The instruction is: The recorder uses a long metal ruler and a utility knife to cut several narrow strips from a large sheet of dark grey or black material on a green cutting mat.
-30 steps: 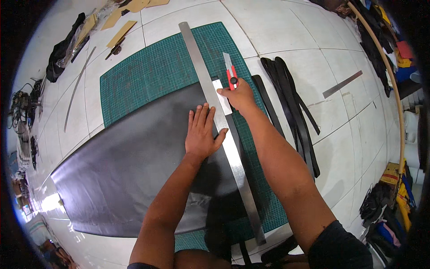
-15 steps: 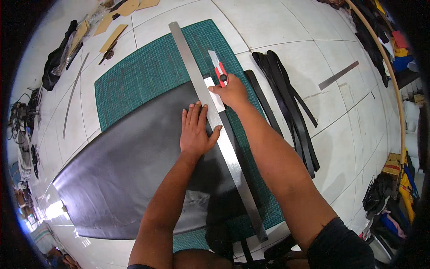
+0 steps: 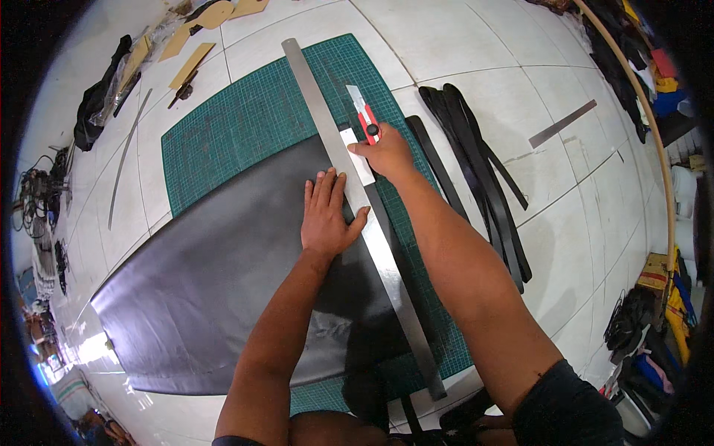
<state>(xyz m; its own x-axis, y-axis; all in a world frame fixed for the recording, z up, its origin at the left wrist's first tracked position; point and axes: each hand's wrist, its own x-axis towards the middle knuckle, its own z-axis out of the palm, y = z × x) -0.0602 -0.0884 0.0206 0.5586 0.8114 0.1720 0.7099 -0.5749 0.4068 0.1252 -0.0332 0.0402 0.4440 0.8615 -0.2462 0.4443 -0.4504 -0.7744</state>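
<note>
A long steel ruler (image 3: 394, 271) lies slantwise across a sheet of black leather-like material (image 3: 216, 260) on a green cutting mat (image 3: 245, 134). My left hand (image 3: 327, 215) rests flat with fingers stretched out, its fingertips and thumb on the ruler's left edge and the palm on the sheet. In my right hand (image 3: 390, 152) is a red and white utility knife (image 3: 364, 119), its blade out and pointing away from me over the mat. The same hand's fingertips touch a white rectangular piece (image 3: 358, 157) lying against the ruler's right edge. A narrow margin of the black sheet shows right of the ruler.
Black strips (image 3: 483, 178) lie in a bundle right of the mat on the white tiled floor (image 3: 476, 44). Farther right is a short metal strip (image 3: 563, 123); a thin strip (image 3: 128, 160) lies at left. Tan board pieces (image 3: 191, 65) and dark bags sit far left, assorted goods along the right.
</note>
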